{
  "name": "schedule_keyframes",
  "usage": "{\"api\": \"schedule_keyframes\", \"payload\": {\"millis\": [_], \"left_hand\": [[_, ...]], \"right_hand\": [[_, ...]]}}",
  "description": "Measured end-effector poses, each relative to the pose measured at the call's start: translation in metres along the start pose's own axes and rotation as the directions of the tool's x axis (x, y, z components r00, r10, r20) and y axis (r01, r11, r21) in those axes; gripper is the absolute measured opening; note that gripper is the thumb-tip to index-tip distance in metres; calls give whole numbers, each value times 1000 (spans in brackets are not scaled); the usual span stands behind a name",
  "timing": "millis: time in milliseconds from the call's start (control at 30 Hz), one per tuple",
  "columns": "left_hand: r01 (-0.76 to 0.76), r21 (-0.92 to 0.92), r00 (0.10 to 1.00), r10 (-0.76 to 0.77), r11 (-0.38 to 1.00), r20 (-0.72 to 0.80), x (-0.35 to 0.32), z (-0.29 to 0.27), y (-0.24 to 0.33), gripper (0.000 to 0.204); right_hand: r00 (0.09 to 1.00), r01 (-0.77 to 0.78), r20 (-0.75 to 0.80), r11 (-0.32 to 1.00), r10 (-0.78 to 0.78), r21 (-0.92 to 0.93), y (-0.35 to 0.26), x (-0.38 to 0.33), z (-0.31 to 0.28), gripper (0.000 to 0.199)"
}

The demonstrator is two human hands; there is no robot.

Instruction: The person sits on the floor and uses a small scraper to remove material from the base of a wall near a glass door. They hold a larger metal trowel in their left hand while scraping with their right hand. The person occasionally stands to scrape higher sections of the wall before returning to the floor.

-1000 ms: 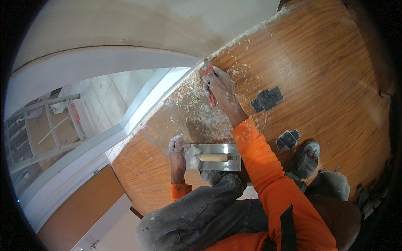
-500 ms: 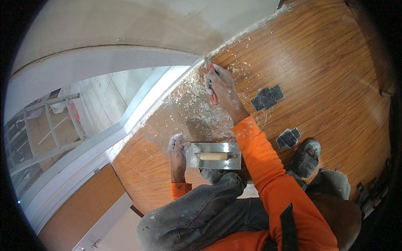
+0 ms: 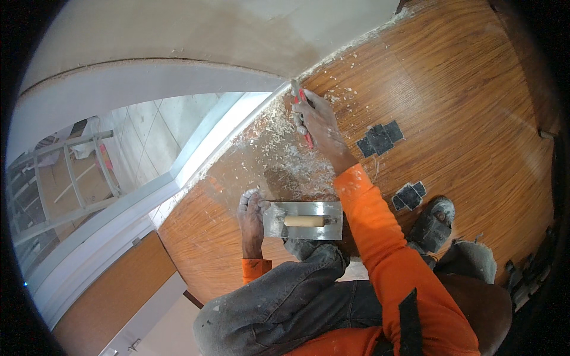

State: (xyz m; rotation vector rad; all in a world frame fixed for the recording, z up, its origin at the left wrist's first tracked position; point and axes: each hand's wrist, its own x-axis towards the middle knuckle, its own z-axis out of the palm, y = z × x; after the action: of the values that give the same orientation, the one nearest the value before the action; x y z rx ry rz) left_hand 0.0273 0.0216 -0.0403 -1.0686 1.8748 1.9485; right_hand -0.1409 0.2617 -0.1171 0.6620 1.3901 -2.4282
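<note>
My right hand (image 3: 319,123) is closed around a slim red-handled tool (image 3: 309,140). Its narrow grey tip points at the floor corner where the wall meets the door frame. My left hand (image 3: 252,216) is closed at the left edge of a steel finishing trowel (image 3: 329,233), thumb and fingers pinching near its corner. The trowel's wooden handle faces up, and its blade covers part of my shoe. White dust coats the fingertips of my left hand. Pale flakes and scrapings (image 3: 276,124) lie scattered over the floor beside the threshold.
The wood-look floor (image 3: 451,89) carries two clusters of dark patches (image 3: 380,138). A white door frame (image 3: 214,139) borders it on the left. Through the doorway a ladder (image 3: 74,178) lies near pale tiles. A wall (image 3: 178,29) rises ahead, and my sandalled foot (image 3: 433,224) is at right.
My right hand has shifted slightly to the right with the red-handled tool, its tip staying near the corner. My left hand and the trowel have stayed in place.
</note>
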Motion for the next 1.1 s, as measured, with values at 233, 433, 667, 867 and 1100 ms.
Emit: {"api": "schedule_keyframes", "payload": {"millis": [233,433,667,867,1100], "left_hand": [[-4,6,1000,4,1000,28,2,-3,0,18],[-1,-5,1000,1,1000,21,1,-3,-1,19],[-16,-16,999,17,1000,37,2,-8,-2,18],[17,2,1000,-17,1000,-4,0,-1,0,18],[-15,75,1000,14,997,16,-1,-5,0,19]], "right_hand": [[997,-30,-69,992,21,-124,1,8,-5,12],[995,83,-46,982,-92,-169,10,16,-9,14],[1000,17,-7,980,-19,-198,-3,7,-16,15],[1000,-2,-10,988,0,-156,-3,14,-8,12],[998,-62,27,998,62,-7,-6,1,-10,12]]}}
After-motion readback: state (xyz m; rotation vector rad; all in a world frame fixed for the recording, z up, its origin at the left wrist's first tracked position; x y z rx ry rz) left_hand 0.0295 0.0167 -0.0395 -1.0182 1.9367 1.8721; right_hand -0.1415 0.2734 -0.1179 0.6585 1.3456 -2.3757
